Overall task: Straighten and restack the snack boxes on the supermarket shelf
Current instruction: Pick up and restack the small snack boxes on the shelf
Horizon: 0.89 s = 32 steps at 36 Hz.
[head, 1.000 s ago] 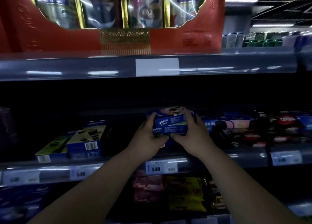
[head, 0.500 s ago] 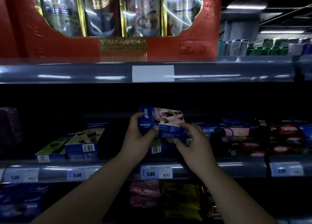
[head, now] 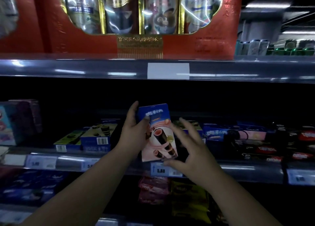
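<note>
since half a second ago the snack box point(head: 159, 137) has turned from lying flat across both hands to standing on end, blue end up, pink face toward me, its top leaning a little left. it is in the air in front of the middle shelf point(head: 238, 169), above the 5.80 price tag point(head: 161, 170). i see the left hand point(head: 134, 133) gripping its upper left edge, thumb pressed on the front and fingers point(head: 134, 107) reaching up behind, forearm rising from the lower left. the right hand point(head: 190, 150) sits at the box's lower right, fingers spread apart and blurred, thumb just under the bottom corner; i cannot tell if it touches. blue and yellow boxes point(head: 97, 137) lie on the shelf to the left, and a blue and pink box point(head: 235, 133) lies to the right.
</note>
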Available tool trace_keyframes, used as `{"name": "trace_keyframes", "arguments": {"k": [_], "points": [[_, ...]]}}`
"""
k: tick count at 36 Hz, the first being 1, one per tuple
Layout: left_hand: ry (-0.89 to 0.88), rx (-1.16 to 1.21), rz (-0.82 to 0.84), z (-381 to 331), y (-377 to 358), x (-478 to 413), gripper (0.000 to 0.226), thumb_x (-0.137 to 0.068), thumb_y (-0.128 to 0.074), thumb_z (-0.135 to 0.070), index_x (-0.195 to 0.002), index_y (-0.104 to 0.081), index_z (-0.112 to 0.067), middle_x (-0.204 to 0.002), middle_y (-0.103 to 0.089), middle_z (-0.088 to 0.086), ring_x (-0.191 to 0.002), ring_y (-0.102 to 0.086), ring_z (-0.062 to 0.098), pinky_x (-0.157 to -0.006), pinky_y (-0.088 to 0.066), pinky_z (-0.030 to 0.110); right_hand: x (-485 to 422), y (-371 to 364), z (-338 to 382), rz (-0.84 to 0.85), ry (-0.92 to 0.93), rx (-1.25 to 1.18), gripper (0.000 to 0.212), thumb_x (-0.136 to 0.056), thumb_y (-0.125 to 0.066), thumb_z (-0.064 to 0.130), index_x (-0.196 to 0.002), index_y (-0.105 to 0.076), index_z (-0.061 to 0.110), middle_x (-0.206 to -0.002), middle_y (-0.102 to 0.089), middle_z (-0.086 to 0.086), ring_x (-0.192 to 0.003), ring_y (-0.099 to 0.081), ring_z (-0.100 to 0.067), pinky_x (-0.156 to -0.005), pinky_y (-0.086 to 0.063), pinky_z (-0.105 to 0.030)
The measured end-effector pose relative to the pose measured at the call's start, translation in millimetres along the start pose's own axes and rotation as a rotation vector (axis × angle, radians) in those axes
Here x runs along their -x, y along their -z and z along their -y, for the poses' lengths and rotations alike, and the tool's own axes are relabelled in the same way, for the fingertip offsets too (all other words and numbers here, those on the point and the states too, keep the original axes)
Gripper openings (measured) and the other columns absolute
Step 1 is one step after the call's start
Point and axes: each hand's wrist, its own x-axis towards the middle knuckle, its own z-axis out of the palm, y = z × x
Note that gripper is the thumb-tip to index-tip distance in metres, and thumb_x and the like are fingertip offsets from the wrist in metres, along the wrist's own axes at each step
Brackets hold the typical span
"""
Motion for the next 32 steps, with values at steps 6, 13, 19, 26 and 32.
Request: {"name": "trace_keyframes", "arguments": {"k": [6,13,19,26,32], "points": [[-0.001,-0.168,0.168,7,27,24,0.068,-0.098,-0.054,-0.015,-0.151,-0.019,-0.039,-0.113,-0.066,-0.001,-0.095,-0.067,0.009,-0.073,-0.052,0.021,-9,-32,17,-0.118,-0.025,-0.132,0.06,-0.082,-0.071,0.039,-0.137,-0.046,0.043,-0.148,-0.017,0.036,-0.135,-0.019,0.011,-0.101,-0.017,-0.001],[-0.32,-0.695,0.32,-3,72,51,0.049,-0.096,-0.056,-0.008,-0.137,-0.047,-0.034,-0.133,-0.02,-0.044,-0.127,-0.005,-0.032,-0.099,-0.022,-0.004,-20,-70,31,-0.283,-0.101,-0.202,0.044,-0.082,-0.075,0.029,-0.125,-0.064,0.029,-0.142,-0.034,0.026,-0.129,-0.036,0.004,-0.104,-0.035,-0.016],[-0.51,-1.15,0.348,15,109,61,0.049,-0.093,-0.054,-0.026,-0.141,-0.048,-0.017,-0.148,-0.043,-0.003,-0.138,-0.036,0.014,-0.111,-0.032,0.024,-29,-107,41,-0.344,-0.128,-0.188,0.039,-0.079,-0.079,0.026,-0.117,-0.071,0.018,-0.138,-0.045,0.016,-0.125,-0.051,-0.009,-0.099,-0.049,-0.037],[-0.548,-1.44,0.435,41,126,62,0.069,-0.09,-0.039,-0.04,-0.149,-0.031,-0.006,-0.157,-0.03,0.014,-0.148,-0.018,0.032,-0.117,-0.018,0.044,-36,-124,53,-0.423,-0.065,0.191,0.019,-0.087,-0.067,0.028,-0.098,-0.074,0.015,-0.118,-0.069,0.003,-0.097,-0.068,-0.016,-0.071,-0.059,-0.035],[-0.544,-1.431,0.45,50,127,51,0.076,-0.082,-0.056,-0.039,-0.147,-0.035,-0.007,-0.151,-0.039,0.016,-0.143,-0.03,0.034,-0.114,-0.031,0.046,-38,-128,47,-0.356,-0.108,0.246,0.018,-0.09,-0.065,0.019,-0.107,-0.071,0.018,-0.115,-0.07,0.004,-0.096,-0.067,-0.017,-0.076,-0.056,-0.04]]}}
